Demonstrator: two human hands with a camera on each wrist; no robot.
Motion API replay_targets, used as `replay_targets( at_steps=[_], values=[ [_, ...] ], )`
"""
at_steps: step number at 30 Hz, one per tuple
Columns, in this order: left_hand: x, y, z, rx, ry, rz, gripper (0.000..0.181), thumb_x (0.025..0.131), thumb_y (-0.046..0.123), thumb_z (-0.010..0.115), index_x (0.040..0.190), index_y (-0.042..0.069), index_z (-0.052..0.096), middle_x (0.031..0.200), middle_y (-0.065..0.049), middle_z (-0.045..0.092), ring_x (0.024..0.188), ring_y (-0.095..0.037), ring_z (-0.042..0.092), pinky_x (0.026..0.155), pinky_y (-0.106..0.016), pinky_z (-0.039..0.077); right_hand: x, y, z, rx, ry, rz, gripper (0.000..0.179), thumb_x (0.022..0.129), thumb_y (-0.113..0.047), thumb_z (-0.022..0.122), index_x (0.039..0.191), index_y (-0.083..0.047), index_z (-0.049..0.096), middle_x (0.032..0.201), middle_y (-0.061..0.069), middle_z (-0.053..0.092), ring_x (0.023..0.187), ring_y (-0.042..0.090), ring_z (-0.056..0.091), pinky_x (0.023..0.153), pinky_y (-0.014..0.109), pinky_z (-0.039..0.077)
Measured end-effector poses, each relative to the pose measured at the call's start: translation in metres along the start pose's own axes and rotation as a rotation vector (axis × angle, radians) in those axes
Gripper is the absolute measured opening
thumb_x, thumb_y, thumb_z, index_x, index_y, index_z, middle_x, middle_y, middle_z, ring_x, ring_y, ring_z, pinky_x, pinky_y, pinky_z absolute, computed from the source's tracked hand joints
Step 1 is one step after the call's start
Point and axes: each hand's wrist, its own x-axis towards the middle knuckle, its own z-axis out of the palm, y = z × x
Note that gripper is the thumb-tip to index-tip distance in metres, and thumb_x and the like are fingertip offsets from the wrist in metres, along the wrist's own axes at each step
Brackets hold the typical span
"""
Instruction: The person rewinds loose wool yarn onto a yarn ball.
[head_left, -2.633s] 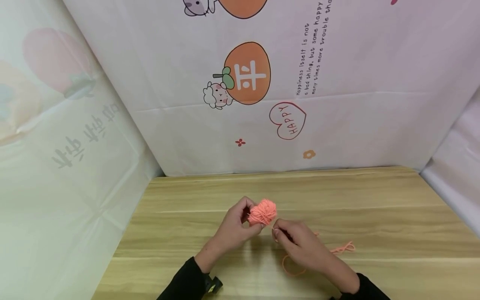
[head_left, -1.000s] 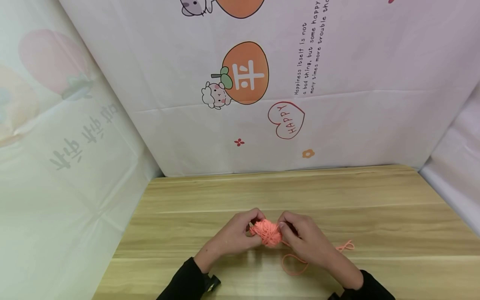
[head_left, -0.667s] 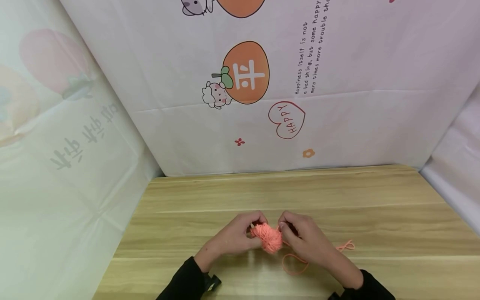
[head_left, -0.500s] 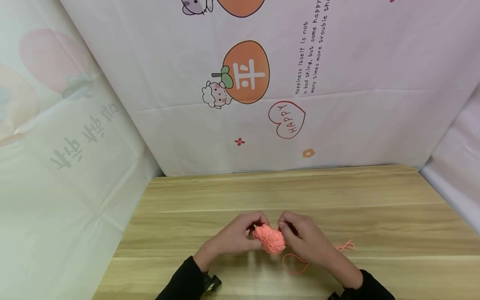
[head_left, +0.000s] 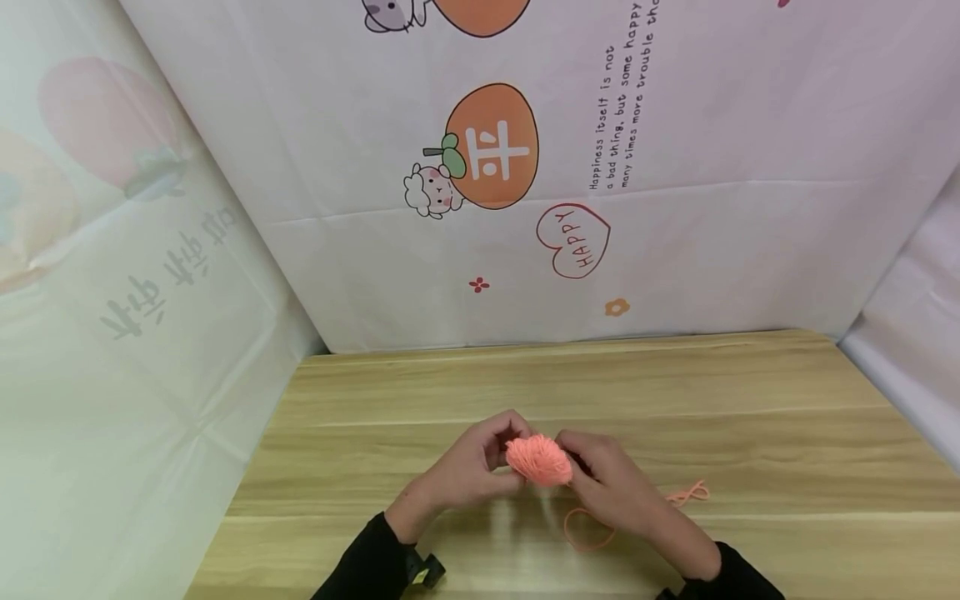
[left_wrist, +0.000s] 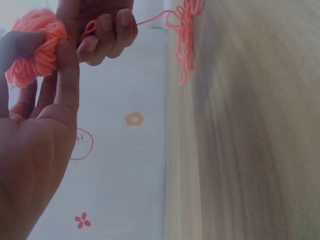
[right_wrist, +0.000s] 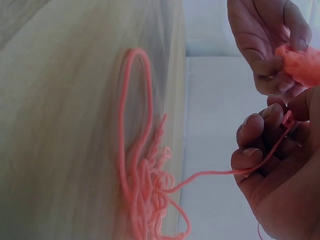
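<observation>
A small coral ball of yarn [head_left: 538, 460] is held up over the table between both hands. My left hand [head_left: 472, 467] grips it from the left, thumb and fingers on either side, as the left wrist view also shows. Close at its right side, my right hand [head_left: 615, 483] has curled fingers pinching the yarn strand [right_wrist: 210, 173], which runs across the fingers. That strand leads down to a loose tangle of coral yarn [right_wrist: 145, 195] on the table, with one long loop. In the head view the right hand covers most of the tangle.
The wood-grain table [head_left: 360, 433] meets a white printed cloth [head_left: 420, 275] along its back edge. Another cloth [head_left: 150, 400] hangs on the left side. A black strap end [head_left: 429, 572] sticks out at the left sleeve.
Both hands have come together from slightly apart. The yarn ball has moved a little right, turned in the left fingers, dipped, then risen again. The loose loop on the table stays put.
</observation>
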Motion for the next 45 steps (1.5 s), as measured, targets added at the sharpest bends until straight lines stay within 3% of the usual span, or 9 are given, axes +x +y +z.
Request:
replay_targets(
  at_steps=[4,9,16,22,26,31,38,45],
  values=[
    [0.000,-0.008,-0.001,-0.001,0.044,-0.005,0.034,0.083,-0.013,0.064,0.110,0.004,0.051,0.108,-0.010,0.055,0.095,-0.020,0.057,0.083,-0.035,0.053,0.000,0.001,0.003,-0.003,-0.016,-0.005,0.025,0.099,-0.010,0.053,0.086,-0.030,0.057,0.066,-0.010,0.053,0.054,0.001,0.042,0.044,0.019,0.039],
    [0.000,-0.007,-0.001,0.094,0.151,-0.057,0.027,0.087,-0.001,0.068,0.107,0.006,0.052,0.108,-0.008,0.058,0.095,-0.018,0.059,0.081,-0.033,0.054,-0.001,0.003,0.006,-0.025,-0.012,-0.038,0.029,0.098,-0.006,0.053,0.084,-0.031,0.057,0.066,-0.014,0.050,0.052,-0.001,0.040,0.043,0.018,0.038],
    [0.001,0.014,0.003,0.201,0.291,-0.151,0.023,0.087,0.002,0.067,0.104,0.006,0.053,0.098,-0.005,0.057,0.080,-0.011,0.052,0.067,-0.024,0.049,0.000,-0.001,0.006,-0.009,-0.013,-0.068,0.027,0.101,-0.011,0.051,0.082,-0.029,0.054,0.066,-0.014,0.046,0.053,0.000,0.039,0.045,0.019,0.038],
    [0.002,0.022,0.006,0.286,0.337,-0.228,0.026,0.086,0.002,0.068,0.106,0.007,0.055,0.093,-0.006,0.059,0.071,-0.017,0.051,0.057,-0.017,0.043,-0.002,0.002,0.007,0.000,-0.021,-0.081,0.026,0.100,-0.009,0.053,0.083,-0.029,0.054,0.067,-0.014,0.047,0.052,0.000,0.039,0.044,0.018,0.038],
    [0.002,0.022,0.006,0.353,0.333,-0.244,0.028,0.084,0.003,0.070,0.107,0.008,0.055,0.091,-0.007,0.060,0.070,-0.025,0.052,0.056,-0.016,0.041,-0.002,0.003,0.008,-0.010,-0.014,-0.075,0.027,0.100,-0.009,0.053,0.082,-0.030,0.053,0.066,-0.014,0.045,0.053,0.000,0.039,0.044,0.018,0.037],
    [0.002,0.020,0.007,0.403,0.284,-0.238,0.035,0.084,0.002,0.070,0.115,0.010,0.056,0.097,-0.006,0.062,0.070,-0.025,0.053,0.056,-0.016,0.041,-0.002,0.004,0.007,-0.020,0.001,-0.078,0.027,0.099,-0.008,0.054,0.083,-0.029,0.053,0.065,-0.015,0.045,0.052,-0.001,0.039,0.044,0.018,0.036],
    [-0.001,-0.015,-0.001,0.501,0.243,-0.232,0.041,0.081,0.008,0.073,0.115,0.026,0.059,0.096,0.007,0.061,0.070,-0.016,0.054,0.055,-0.018,0.043,-0.001,0.001,0.005,-0.024,0.004,-0.078,0.024,0.100,-0.013,0.054,0.084,-0.030,0.054,0.065,-0.016,0.046,0.052,0.000,0.039,0.043,0.018,0.036],
    [-0.003,-0.021,-0.004,0.583,0.134,-0.247,0.038,0.080,0.015,0.074,0.112,0.030,0.058,0.093,0.013,0.062,0.075,-0.012,0.058,0.058,-0.019,0.050,-0.001,-0.001,0.004,-0.021,0.017,-0.066,0.025,0.099,-0.009,0.052,0.083,-0.027,0.056,0.067,-0.016,0.049,0.051,0.000,0.039,0.043,0.018,0.037]
  ],
)
